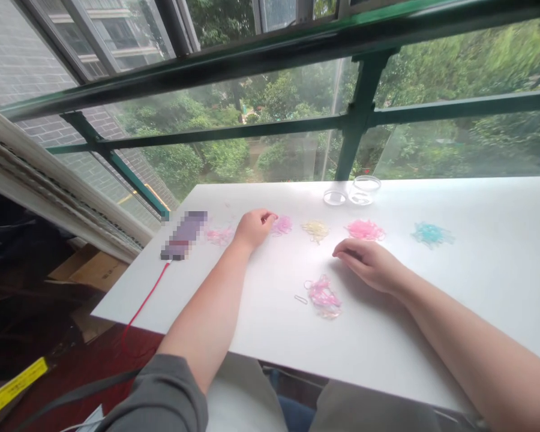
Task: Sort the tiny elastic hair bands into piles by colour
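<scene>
My left hand reaches to the purple pile of what look like small rubber bands. Its thumb and finger are pinched at that pile's left edge; whatever they hold is too small to make out. My right hand rests low over the table with fingers curled together, just below the bright pink pile. Its inner fingers are hidden. Between my forearms lies a mixed heap of pink, purple and pale bands, with a single pale loop beside it. A yellow pile sits between the hands.
The white table also bears a teal pile at right and a pale pink pile at left. A clear jar and round lid stand at the back. A blurred-out phone trails a red cable.
</scene>
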`<state>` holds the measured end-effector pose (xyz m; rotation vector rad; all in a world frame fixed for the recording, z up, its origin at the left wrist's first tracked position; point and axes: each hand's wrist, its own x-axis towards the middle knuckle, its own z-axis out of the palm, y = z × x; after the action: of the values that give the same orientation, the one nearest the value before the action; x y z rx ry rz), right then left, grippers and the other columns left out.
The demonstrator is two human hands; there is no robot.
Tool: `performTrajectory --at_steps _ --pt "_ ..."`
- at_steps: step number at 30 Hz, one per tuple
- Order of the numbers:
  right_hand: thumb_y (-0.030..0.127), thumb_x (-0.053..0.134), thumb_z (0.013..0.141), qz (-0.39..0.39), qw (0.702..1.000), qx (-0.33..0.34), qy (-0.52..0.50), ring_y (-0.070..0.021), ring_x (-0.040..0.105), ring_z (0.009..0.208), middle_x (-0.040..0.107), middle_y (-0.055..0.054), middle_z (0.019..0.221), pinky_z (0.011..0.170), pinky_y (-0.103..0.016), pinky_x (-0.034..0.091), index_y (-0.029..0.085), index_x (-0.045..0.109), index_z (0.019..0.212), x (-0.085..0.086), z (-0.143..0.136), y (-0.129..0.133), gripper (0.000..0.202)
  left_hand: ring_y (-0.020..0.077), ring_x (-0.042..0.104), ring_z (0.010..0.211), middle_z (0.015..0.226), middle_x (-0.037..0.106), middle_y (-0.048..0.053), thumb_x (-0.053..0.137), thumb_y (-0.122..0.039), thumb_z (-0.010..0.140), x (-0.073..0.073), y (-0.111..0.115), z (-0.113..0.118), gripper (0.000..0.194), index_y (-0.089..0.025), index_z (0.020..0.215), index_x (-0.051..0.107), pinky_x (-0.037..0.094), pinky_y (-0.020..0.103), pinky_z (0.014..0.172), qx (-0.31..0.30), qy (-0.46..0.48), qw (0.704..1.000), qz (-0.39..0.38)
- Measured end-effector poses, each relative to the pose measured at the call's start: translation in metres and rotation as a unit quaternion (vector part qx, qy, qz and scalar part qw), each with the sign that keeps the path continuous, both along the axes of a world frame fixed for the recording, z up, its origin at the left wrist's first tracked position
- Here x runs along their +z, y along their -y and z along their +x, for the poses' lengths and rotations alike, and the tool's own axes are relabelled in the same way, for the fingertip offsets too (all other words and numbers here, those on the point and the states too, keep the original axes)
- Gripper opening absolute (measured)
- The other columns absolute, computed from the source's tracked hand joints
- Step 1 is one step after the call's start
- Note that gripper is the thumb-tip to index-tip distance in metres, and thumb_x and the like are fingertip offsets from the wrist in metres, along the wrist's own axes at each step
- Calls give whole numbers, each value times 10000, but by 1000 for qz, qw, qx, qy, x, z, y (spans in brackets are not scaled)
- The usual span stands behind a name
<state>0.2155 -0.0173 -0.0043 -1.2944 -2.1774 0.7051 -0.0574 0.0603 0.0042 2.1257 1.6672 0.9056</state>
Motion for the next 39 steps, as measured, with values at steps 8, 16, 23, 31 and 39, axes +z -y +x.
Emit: performTrajectory --at_steps 8,16,23,31,39 --pt "184 550 758 9 997 66 43 -118 504 569 604 -22 718 561 -249 397 206 669 943 6 -13 9 221 104 522 588 676 658 12 490 -337 813 5 23 31 273 -152 807 691 385 219 585 -194 -9 980 -47" --pt "97 551 707 17 991 119 54 -99 514 586 605 -21 793 588 -230 410 233 702 942 11 -13 13 311 110 514 574 658 656 6 525 -304 786 11 47 55 219 -172 741 694 370 226 556 -284 -71 949 -116" --pt "179 592 750 13 990 127 55 -126 554 643 628 -37 805 605 -241 429 210 696 821 6 -18 10 130 110 580 626 719 710 -11 494 -266 800 19 54 58 221 -195 763 701 402 199 580 -288 -49 942 -164" --pt "185 544 800 6 995 97 6 -129 533 652 599 -36 781 614 -249 419 182 639 789 3 -18 6 96 111 619 651 747 720 9 493 -250 798 17 56 59 212 -176 823 691 442 192 621 -315 -16 930 -188" --pt "207 519 800 -14 998 62 -17 -115 478 591 555 -14 695 567 -243 385 175 587 745 5 -16 7 93 95 564 565 682 698 12 574 -219 726 12 54 57 171 -152 822 699 419 191 567 -345 11 919 -191"
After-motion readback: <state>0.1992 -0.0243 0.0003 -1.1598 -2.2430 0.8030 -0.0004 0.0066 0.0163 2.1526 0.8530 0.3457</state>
